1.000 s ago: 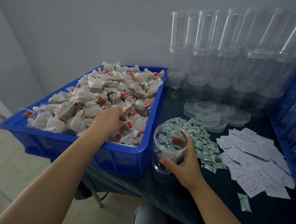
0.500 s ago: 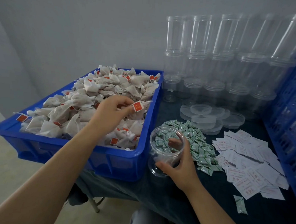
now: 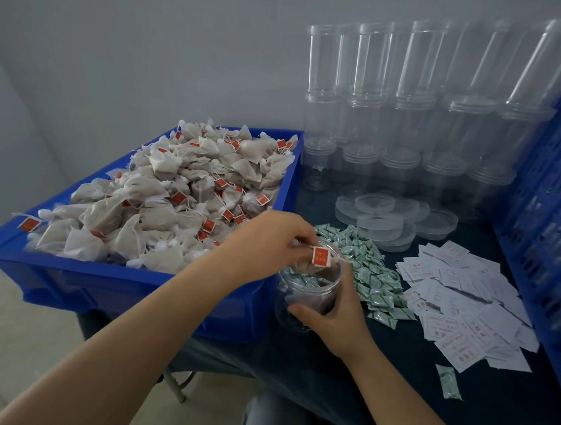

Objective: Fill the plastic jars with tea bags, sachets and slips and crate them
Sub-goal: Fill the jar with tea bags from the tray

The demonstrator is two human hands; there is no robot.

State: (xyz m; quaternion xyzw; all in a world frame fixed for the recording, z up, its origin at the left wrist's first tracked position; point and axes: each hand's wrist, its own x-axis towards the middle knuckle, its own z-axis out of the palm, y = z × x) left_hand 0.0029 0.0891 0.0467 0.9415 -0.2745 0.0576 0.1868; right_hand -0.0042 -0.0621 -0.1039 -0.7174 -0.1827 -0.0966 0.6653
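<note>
**packer_dan:** Since the big blue plastic bin [image 3: 74,276] heaped with white pyramid tea bags takes up the whole left side of the dark table [image 3: 394,364], the reach across is short. Stacked clear plastic jars [image 3: 375,119] stand at the back against the wall, a blue slatted crate [image 3: 549,210] on the right, then round clear lids [image 3: 383,217], white paper slips [image 3: 463,303] and green-and-white sachets [image 3: 367,272].

**teafan88:** And the hands?

**packer_dan:** The right hand [image 3: 335,319] is wrapped around the open clear jar [image 3: 307,295] sitting at the table's front edge, just beside the bin. The left hand [image 3: 268,241] pinches a tea bag [image 3: 315,267] at the jar's mouth, its red paper tag [image 3: 321,256] sticking up above the rim.

**teafan88:** What could go wrong?

**packer_dan:** Probably the tag or string catching on the rim, so the bag hangs half out. And that jar's close to the edge; a bump from the left wrist could tip it off.
</note>
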